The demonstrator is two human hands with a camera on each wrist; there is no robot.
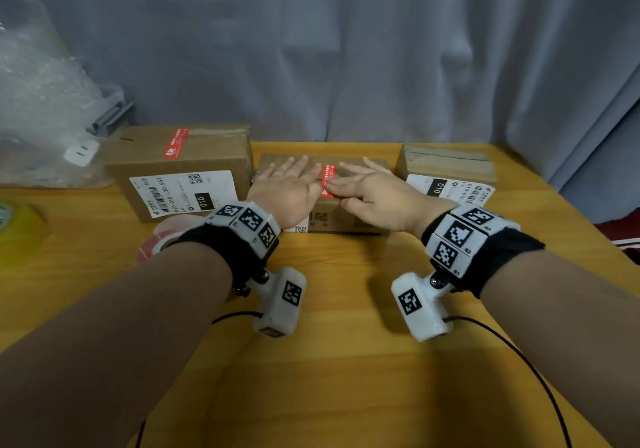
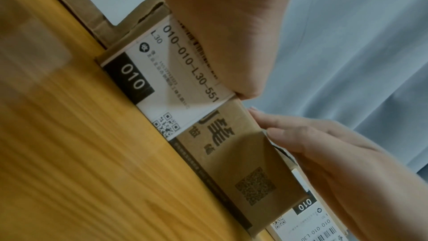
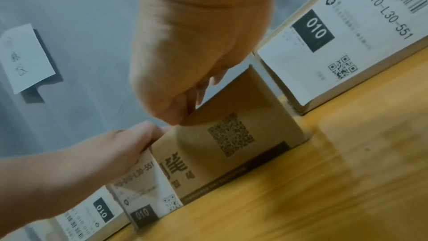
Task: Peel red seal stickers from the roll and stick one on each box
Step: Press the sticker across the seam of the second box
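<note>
Two flat, outspread hands, left hand (image 1: 289,184) and right hand (image 1: 372,189), gripping nothing, press red seal sticker (image 1: 327,179) across middle box (image 1: 341,220) on desk (image 1: 346,343). Likely thin, limp, tacky; best pinched by corner.

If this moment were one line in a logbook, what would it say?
step: pressing sticker onto middle box | left hand: flat on top | right hand: flat on top | left box: stickered | right box: bare

Sticker roll (image 1: 166,236) mostly hidden behind left wrist; small label print (image 1: 180,193) unreadable.
</note>
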